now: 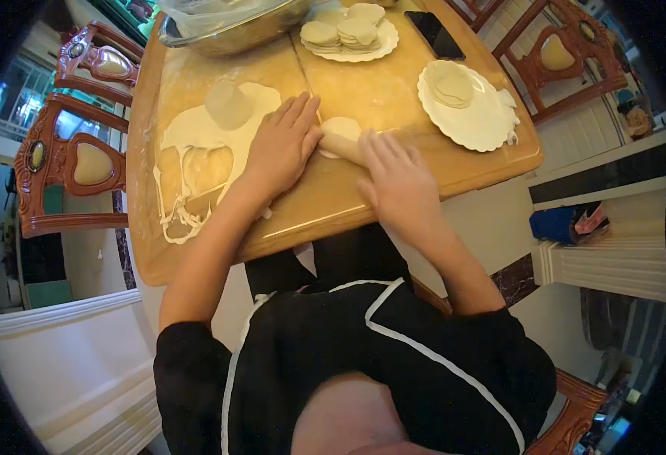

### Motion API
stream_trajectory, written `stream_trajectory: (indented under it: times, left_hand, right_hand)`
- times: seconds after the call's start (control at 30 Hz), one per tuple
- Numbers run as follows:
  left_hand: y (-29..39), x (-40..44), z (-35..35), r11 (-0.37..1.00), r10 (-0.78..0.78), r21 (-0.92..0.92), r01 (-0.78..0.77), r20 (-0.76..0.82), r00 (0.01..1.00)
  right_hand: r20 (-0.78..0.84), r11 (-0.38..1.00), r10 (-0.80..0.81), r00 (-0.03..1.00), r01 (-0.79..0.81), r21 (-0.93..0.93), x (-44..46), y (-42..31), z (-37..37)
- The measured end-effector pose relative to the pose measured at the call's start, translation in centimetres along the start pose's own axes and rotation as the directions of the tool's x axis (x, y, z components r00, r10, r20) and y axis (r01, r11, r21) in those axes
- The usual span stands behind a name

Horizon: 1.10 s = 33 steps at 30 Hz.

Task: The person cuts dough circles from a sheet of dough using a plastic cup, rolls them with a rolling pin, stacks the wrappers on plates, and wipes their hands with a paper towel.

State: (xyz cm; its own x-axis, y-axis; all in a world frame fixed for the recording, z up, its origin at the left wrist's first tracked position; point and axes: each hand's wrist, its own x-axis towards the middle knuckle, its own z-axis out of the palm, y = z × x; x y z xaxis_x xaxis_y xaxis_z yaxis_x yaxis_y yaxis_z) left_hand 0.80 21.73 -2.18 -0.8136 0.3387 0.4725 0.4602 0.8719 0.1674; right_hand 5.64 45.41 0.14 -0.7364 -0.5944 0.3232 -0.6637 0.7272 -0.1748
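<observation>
A small wooden rolling pin (pixel 342 148) lies across a round dough wrapper (pixel 343 127) on the table. My right hand (pixel 401 182), slightly blurred, covers the pin's right end with its palm and fingers. My left hand (pixel 284 144) lies flat with straight fingers, partly over a dough sheet (pixel 189 130); its thumb is beside the pin's left end. Whether that thumb presses on the pin or on the wrapper, I cannot tell. A translucent cup (pixel 227 105) stands on the sheet, left of my left hand. Cut-out gaps and thin dough scraps (pixel 185 220) show nearer to me.
On the right, a scalloped white plate (pixel 485 125) carries several thin wrappers. Another plate (pixel 387 47) at the back holds wrapper stacks, with a black phone (pixel 435 35) beside it. A metal basin (pixel 234 34) with plastic stands back left. Carved chairs (pixel 83 163) flank the wooden table (pixel 303 216).
</observation>
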Motion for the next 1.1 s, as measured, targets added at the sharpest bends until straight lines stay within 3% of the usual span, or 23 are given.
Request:
stream_trajectory:
  times: [0.07, 0.1, 0.13, 0.17, 0.23, 0.27, 0.33, 0.37, 0.43, 0.5, 0.57, 0.6, 0.67, 0.8, 0.87, 1.0, 1.07, 1.1]
  left_hand:
    - [-0.5, 2.0, 1.0, 1.0, -0.012, 0.023, 0.012, 0.019, 1.0]
    - [-0.8, 3.3, 1.7, 0.999, -0.018, 0.049, 0.016, 0.038, 0.999]
    - [-0.7, 4.2, 2.3, 0.995, -0.009, 0.102, 0.017, -0.078, 0.997]
    - [-0.9, 4.5, 2.5, 0.994, -0.011, 0.103, 0.02, -0.086, 0.996]
    - [-0.6, 5.0, 1.6, 0.991, -0.104, -0.114, 0.071, -0.322, 0.941]
    - [-0.6, 4.4, 0.9, 0.991, -0.111, -0.112, 0.079, -0.321, 0.941]
    - [0.2, 2.5, -1.1, 0.902, -0.408, -0.288, 0.321, -0.332, 0.851]
    - [0.9, 2.2, -1.6, 0.833, -0.491, -0.412, 0.37, -0.24, 0.837]
    - [0.4, 2.0, -0.3, 0.886, -0.375, -0.32, 0.335, -0.071, 0.924]
    - [1.1, 2.4, 0.6, 0.879, -0.338, -0.373, 0.297, -0.046, 0.94]
    - [1.4, 4.3, 0.4, 0.9, -0.321, -0.237, 0.366, 0.21, 0.924]
    - [1.2, 5.3, 0.1, 0.904, -0.311, -0.238, 0.356, 0.208, 0.927]
    - [0.4, 6.7, -0.4, 0.767, -0.334, -0.289, 0.573, 0.582, 0.741]
    - [-0.7, 7.5, -0.5, 0.791, -0.268, -0.243, 0.562, 0.688, 0.675]
    - [-1.2, 6.7, 0.5, 0.74, -0.18, -0.47, 0.481, 0.55, 0.815]
    - [0.4, 6.7, -0.7, 0.846, -0.193, -0.342, 0.41, 0.52, 0.832]
    - [1.1, 7.3, -2.0, 0.462, -0.272, -0.623, 0.632, 0.578, 0.769]
    - [1.2, 7.3, -1.8, 0.353, -0.35, -0.694, 0.628, 0.524, 0.776]
  right_hand:
    - [-0.022, 0.983, 0.154, 0.988, -0.155, -0.098, 2.9, 1.4, 0.9]
    - [-0.136, 0.975, 0.123, 0.983, -0.145, -0.166, 3.7, 2.2, 1.9]
    - [-0.142, 0.975, 0.119, 0.983, -0.143, -0.171, 4.2, 2.3, 1.5]
    - [-0.08, 0.983, 0.12, 0.99, -0.129, -0.128, 4.7, 2.2, 1.1]
    - [-0.009, 0.991, 0.108, 0.994, -0.109, -0.08, 4.9, 2.3, 0.8]
    - [0.015, 0.992, 0.1, 0.995, -0.099, -0.081, 4.6, 2.8, 0.9]
    - [0.053, 0.994, 0.087, 0.995, -0.083, -0.077, 3.9, 3.8, 1.0]
    - [-0.031, 0.981, 0.191, 0.981, -0.191, 0.012, 3.8, 4.6, 0.9]
    - [-0.142, 0.937, 0.324, 0.935, -0.298, 0.18, 3.5, 5.6, 0.0]
    - [-0.084, 0.912, 0.373, 0.924, -0.349, 0.216, 3.5, 5.8, -0.9]
    - [-0.039, 0.878, 0.433, 0.901, -0.411, 0.247, 3.1, 6.2, -1.0]
    - [-0.039, 0.881, 0.435, 0.9, -0.416, 0.226, 2.8, 6.2, -0.4]
    - [-0.033, 0.882, 0.438, 0.898, -0.422, 0.21, 2.4, 6.5, 0.0]
    - [0.0, 0.895, 0.425, 0.905, -0.42, 0.151, 2.4, 6.1, 0.1]
    - [-0.028, 0.908, 0.414, 0.91, -0.41, 0.09, 2.7, 5.7, 0.4]
    - [-0.022, 0.919, 0.39, 0.92, -0.391, -0.047, 3.2, 5.0, 0.5]
    - [-0.025, 0.918, 0.391, 0.92, -0.392, -0.063, 3.2, 5.1, 0.7]
    - [-0.07, 0.926, 0.369, 0.927, -0.373, -0.058, 3.0, 5.2, 0.9]
